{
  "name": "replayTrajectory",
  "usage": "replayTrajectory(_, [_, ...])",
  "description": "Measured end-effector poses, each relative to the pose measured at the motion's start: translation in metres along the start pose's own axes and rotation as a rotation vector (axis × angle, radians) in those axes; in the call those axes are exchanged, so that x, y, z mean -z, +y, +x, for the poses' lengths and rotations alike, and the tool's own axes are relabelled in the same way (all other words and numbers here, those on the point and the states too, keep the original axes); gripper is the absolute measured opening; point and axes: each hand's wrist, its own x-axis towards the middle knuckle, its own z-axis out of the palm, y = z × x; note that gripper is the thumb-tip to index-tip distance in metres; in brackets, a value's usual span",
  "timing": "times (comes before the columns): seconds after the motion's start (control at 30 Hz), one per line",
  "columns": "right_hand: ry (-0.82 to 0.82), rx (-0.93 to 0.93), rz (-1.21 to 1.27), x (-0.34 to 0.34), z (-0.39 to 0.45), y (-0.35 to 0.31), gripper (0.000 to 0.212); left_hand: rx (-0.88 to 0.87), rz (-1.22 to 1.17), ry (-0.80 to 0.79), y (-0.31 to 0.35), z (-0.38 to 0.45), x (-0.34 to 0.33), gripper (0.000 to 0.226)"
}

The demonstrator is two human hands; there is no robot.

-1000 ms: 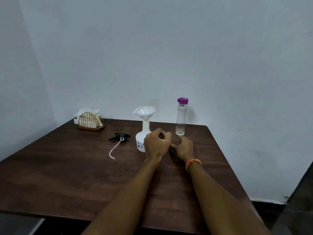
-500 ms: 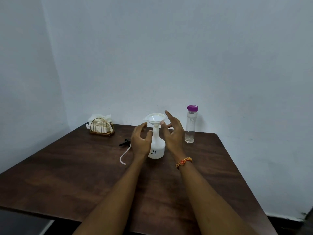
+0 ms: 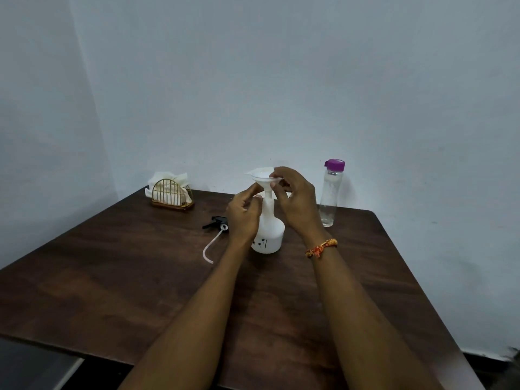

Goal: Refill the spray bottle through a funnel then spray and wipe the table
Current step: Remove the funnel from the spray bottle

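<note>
A white spray bottle stands open-necked on the dark wooden table, with a white funnel seated in its neck. My right hand pinches the funnel's rim from the right. My left hand is at the bottle's neck on the left, fingers curled close to it; contact is unclear. The black spray head with its white dip tube lies on the table left of the bottle. A clear water bottle with a purple cap stands upright to the right.
A gold wire holder with white napkins sits at the table's far left corner. Pale walls close in behind and on the left. The table's right edge drops to the floor.
Both hands rose from near the table in front of the bottle to the funnel and neck. The right hand closed on the funnel's rim. The camera shifted left.
</note>
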Motion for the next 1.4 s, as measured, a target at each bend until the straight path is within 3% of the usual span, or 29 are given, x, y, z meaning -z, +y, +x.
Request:
replayTrajectory(0.3, [-0.008,0.139,-0.093,0.012,0.003,-0.007,0.017,-0.048,0.017,-0.035,0.001,0.0,-0.002,0.053])
replayTrajectory(0.43, [0.007,0.136,-0.111,0.016,0.001,-0.007,0.016,-0.046,0.03,-0.034,-0.002,0.002,-0.003,0.057])
replayTrajectory(0.57, [0.026,0.127,-0.117,0.019,0.0,-0.009,0.015,0.005,0.088,-0.062,-0.007,0.001,-0.001,0.044])
replayTrajectory(0.7, [0.01,0.1,-0.1,0.018,-0.006,-0.007,0.014,0.011,0.239,-0.093,-0.019,-0.001,0.0,0.056])
replayTrajectory(0.9, [0.022,0.091,-0.084,0.017,-0.01,-0.009,0.012,-0.014,0.285,-0.098,-0.025,0.001,-0.003,0.052])
replayTrajectory(1.23, [0.079,0.087,-0.069,0.015,-0.013,-0.003,0.013,0.005,0.246,-0.092,-0.023,-0.001,-0.001,0.044])
replayTrajectory(1.4, [0.152,0.15,-0.083,0.009,-0.015,-0.018,0.011,0.006,-0.084,0.068,-0.002,0.002,0.007,0.026])
